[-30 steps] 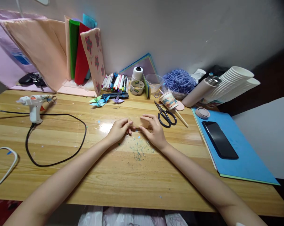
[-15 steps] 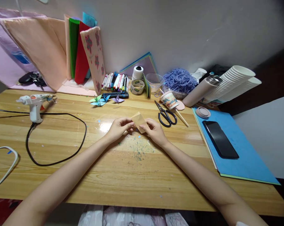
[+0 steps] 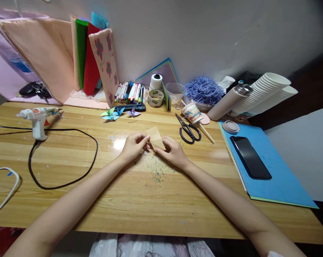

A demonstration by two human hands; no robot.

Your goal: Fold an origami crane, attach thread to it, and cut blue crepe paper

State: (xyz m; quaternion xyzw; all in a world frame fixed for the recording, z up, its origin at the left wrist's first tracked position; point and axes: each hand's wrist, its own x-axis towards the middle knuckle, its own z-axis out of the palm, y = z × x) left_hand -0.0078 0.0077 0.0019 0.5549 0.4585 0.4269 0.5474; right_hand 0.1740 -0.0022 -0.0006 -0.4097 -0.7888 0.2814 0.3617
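A small folded piece of tan paper [image 3: 155,136] is held between my two hands over the middle of the wooden table [image 3: 124,203]. My left hand [image 3: 136,145] pinches its left edge between thumb and fingers. On the other side, my right hand [image 3: 172,151] grips the lower right edge, thumb in front and fingers behind. Folded paper cranes in green and blue [image 3: 111,114] and in purple [image 3: 133,112] lie beyond my left hand. Black-handled scissors [image 3: 189,132] rest beyond my right hand.
A glue gun [image 3: 39,123] with a looped black cable stands at the left. Markers [image 3: 130,92], tape [image 3: 155,98] and purple string [image 3: 204,90] line the back. At the right are a flask [image 3: 228,103], paper cups [image 3: 268,89] and a phone [image 3: 250,157] on blue sheets [image 3: 279,171].
The tan paper has turned and shows a wider face, slightly further left. My right thumb has shifted left along its lower edge.
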